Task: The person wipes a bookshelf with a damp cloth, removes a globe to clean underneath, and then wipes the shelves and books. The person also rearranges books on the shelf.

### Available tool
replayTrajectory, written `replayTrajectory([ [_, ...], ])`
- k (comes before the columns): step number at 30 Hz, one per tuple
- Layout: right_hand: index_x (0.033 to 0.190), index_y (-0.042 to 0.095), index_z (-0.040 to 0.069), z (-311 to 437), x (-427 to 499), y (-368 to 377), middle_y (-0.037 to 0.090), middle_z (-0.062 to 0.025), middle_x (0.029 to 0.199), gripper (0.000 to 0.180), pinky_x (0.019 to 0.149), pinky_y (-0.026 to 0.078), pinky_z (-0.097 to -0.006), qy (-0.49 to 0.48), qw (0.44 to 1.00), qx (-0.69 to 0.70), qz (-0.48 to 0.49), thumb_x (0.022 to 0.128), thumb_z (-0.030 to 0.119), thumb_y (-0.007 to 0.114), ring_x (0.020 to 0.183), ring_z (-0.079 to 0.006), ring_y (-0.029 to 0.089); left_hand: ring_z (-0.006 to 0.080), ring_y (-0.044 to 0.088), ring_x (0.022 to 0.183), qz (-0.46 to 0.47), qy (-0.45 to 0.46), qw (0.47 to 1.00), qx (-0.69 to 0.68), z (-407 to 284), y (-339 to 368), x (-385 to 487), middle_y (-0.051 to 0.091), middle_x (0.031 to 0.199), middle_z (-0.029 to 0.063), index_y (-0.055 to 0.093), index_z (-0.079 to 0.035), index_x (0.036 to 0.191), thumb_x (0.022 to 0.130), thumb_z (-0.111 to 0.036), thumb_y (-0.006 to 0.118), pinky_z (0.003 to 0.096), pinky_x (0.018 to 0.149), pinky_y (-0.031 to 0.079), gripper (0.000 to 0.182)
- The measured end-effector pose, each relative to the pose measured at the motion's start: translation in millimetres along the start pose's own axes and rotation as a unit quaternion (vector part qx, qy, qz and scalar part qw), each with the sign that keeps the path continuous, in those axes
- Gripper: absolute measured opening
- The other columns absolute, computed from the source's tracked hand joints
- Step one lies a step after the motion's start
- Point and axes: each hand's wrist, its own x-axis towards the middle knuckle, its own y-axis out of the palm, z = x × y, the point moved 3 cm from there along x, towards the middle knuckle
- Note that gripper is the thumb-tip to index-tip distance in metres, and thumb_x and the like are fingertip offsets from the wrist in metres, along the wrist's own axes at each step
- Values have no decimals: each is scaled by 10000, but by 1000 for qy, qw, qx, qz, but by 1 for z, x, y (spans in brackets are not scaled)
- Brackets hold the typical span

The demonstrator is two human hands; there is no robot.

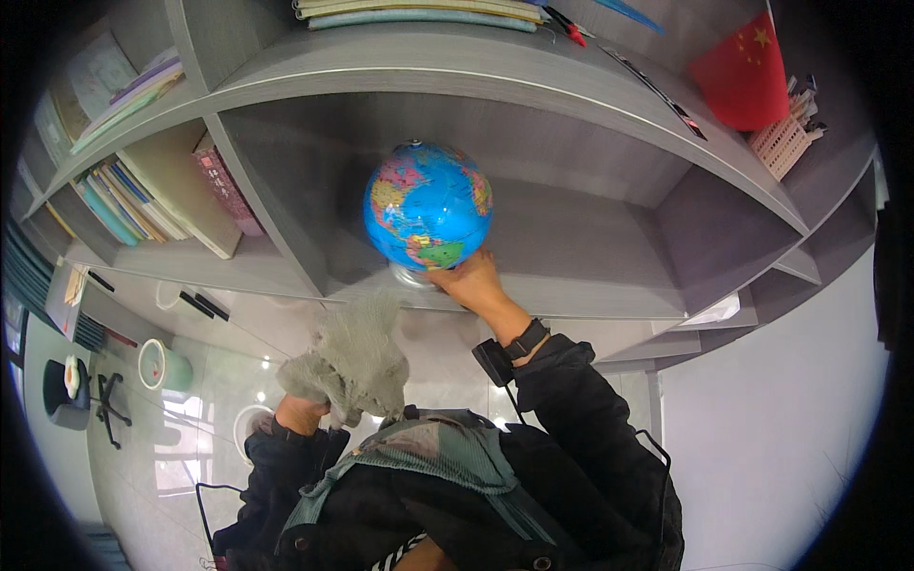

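A blue globe (428, 203) on a clear base (413, 277) stands at the left of the middle shelf compartment. My right hand (471, 282) reaches in from the front and grips the globe low down, near its base; some fingers are hidden behind it. A crumpled grey-beige cloth (360, 350) hangs bunched in my left hand (301, 414), just in front of the shelf edge and below the globe. The cloth covers most of the left fingers. The grey shelf board (571, 257) runs on to the right of the globe.
Books (128, 200) fill the compartment to the left. Above, the upper shelf holds stacked notebooks (421, 16), a small red flag (746, 75) and a pink basket (782, 146) of pens. A pale bucket (164, 365) and an office chair (71, 392) stand on the tiled floor at left.
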Motion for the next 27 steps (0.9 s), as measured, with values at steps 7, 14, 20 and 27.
replayTrajectory([
  [7,1175,599,5,-28,15,14,671,-164,1168,669,858,525,-408,2,980,146,-135,727,443,833,1042,-272,654,270,599,1140,29,26,998,42,7,-10,1,598,1282,117,510,-68,1345,966,-326,554,425,938,523,461],
  [14,1158,607,-16,-25,-2,-19,688,-106,1118,459,857,516,-307,12,953,282,-109,791,169,810,996,-156,630,276,596,1144,58,30,996,56,11,-13,9,589,1294,119,502,-66,1352,967,-334,548,429,938,522,471],
  [20,1008,673,-12,-58,-18,-49,727,-102,985,267,758,526,-317,24,945,256,-202,801,133,757,861,-133,649,282,593,1148,104,35,992,70,23,-7,27,581,1304,121,496,-64,1358,969,-342,544,431,938,522,480],
  [27,1104,639,13,-85,-47,-105,708,-120,1022,290,786,518,-328,49,966,119,-224,854,146,703,926,-172,656,283,517,1254,178,-14,984,19,-8,67,60,472,1427,137,370,-67,1451,1003,-372,494,418,1042,452,556],
])
